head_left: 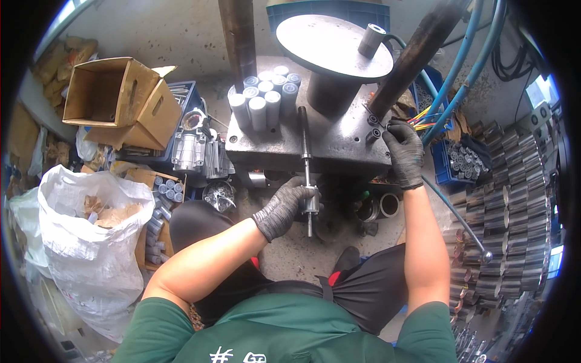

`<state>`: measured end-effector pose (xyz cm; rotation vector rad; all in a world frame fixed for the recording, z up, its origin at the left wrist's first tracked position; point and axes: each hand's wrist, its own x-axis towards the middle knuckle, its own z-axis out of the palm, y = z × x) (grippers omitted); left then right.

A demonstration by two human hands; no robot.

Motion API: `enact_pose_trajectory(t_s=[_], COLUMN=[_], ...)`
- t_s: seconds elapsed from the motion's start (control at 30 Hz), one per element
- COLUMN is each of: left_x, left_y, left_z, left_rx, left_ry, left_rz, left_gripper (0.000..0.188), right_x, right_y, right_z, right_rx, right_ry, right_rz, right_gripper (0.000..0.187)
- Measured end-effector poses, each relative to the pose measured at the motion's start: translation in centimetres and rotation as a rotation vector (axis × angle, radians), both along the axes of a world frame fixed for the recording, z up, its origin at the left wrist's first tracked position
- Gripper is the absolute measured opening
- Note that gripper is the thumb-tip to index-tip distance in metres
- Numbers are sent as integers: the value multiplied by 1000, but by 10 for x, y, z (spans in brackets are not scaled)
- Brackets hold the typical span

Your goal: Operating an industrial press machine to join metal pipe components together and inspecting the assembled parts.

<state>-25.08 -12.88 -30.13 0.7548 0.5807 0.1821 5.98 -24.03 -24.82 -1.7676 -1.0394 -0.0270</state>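
Green shirt [290, 317]: nearest my camera, across the bottom of the frame, with black trousers [375, 287] just above it.
Left hand [283, 210]: dark-gloved, at the centre of the frame; I see its fingers closed around the metal rod.
Metal rod [306, 158]: centre of the frame, running nearly straight up it, bright low down and darker toward its upper end. That end overlaps the tabletop [272, 145] from my view; I cannot tell whether they touch.
Right hand [404, 151]: dark-gloved, right of centre, fingers bent beside small dark rings [373, 134] on the tabletop; I cannot tell whether it grips anything.
White sack [91, 257]: lower left, its mouth open, brown paper [112, 218] inside.
Steel cylinders [514, 199]: stacked in rows along the right edge.
Grey cylinders [257, 112]: upper middle, standing in a close group on the tabletop.
Cardboard box [100, 94]: upper left, opening toward me.
Round plate [321, 45]: top centre, on a thick dark post [331, 94], with a short tube [369, 45] upright near its right rim.
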Motion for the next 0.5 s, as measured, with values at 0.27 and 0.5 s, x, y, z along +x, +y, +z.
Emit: enact_pose_trajectory(t_s=[0.27,0.5], left_x=[-10,-2], left_y=[-8,-15], left_z=[18,51], left_rx=[230,517], left_ry=[-88,-397], left_rz=[-137,25], left_gripper=[57,66], right_x=[-39,-90], right_y=[-43,-65], right_z=[27,44], right_rx=[62,-138], right_ry=[539,868], right_rz=[142,352], right_gripper=[39,50])
